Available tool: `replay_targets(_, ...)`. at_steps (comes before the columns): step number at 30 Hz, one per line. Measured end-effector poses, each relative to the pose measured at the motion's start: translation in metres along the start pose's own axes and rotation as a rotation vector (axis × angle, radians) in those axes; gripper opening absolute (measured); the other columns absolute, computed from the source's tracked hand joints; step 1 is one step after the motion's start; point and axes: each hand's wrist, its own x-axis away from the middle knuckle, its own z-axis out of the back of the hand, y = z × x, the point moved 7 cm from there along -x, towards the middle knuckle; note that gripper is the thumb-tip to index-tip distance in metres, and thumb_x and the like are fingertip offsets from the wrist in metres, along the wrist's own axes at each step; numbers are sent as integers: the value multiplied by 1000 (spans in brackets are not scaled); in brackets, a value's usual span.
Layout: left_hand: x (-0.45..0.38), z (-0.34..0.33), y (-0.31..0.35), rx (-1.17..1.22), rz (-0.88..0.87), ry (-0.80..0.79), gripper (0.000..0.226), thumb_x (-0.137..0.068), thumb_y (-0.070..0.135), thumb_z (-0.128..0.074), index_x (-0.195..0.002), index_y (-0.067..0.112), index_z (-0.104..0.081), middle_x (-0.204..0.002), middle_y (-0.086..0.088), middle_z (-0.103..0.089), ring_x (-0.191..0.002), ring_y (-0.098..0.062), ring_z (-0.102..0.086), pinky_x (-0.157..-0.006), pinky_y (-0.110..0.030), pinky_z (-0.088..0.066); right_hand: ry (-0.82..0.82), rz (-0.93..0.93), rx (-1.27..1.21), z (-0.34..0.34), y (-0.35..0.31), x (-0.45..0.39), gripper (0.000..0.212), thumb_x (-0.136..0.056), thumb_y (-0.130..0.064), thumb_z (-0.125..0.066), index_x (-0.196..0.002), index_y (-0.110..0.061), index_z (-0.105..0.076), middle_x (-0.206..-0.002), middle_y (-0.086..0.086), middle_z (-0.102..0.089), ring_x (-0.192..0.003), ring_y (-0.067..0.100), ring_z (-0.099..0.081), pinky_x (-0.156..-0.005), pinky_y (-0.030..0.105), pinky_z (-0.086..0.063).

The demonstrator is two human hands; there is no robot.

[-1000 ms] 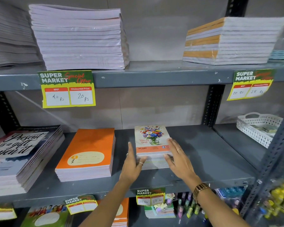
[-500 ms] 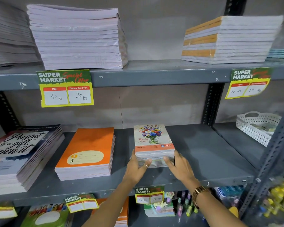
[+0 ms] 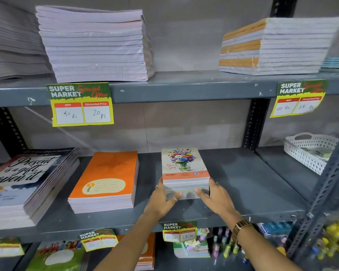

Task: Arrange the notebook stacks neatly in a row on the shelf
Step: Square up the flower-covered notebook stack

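Observation:
A small stack of flower-cover notebooks (image 3: 184, 165) lies on the middle grey shelf (image 3: 243, 182). My left hand (image 3: 162, 200) presses its left front corner and my right hand (image 3: 215, 198) presses its right front corner, so both hands grip the stack. To its left lies an orange notebook stack (image 3: 106, 180), square to the shelf. Further left, a taller stack with a "Present is a gift" cover (image 3: 22, 184) lies slightly turned.
The upper shelf carries white paper stacks (image 3: 94, 44) and an orange-striped stack (image 3: 276, 45). Price tags (image 3: 80, 104) hang from the shelf edges. A white perforated basket (image 3: 309, 151) stands on the adjoining shelf at right. A slotted metal post (image 3: 329, 188) rises at front right.
Both hands have closed in on the flower-cover stack's front corners. The right hand slid from the stack's right side to its front corner. The stack sits squarer now.

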Motion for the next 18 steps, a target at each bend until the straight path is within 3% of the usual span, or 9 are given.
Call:
replay_targets(12,-1,2,1,-22,-25,-47,70,-80,36,-68,-135,20,-28,-133,-2,-56,-119,-19,-55,-105,-37,-44,-39,-4,-48,3,-5,0,54,-84,-40,-65,-126,-13,-46,-122,3,-65,-112,21,-61,-89,33,-52)
replay_targets(18,1,1,3,3,-26,-90,71,-80,34,-68,-136,20,-26,-132,-1,-54,-119,-16,-53,-103,-33,-41,-57,-11,-58,2,-2,2,60,-80,-44,-67,-127,-15,-45,-120,3,-66,-105,20,-64,-86,32,-53)
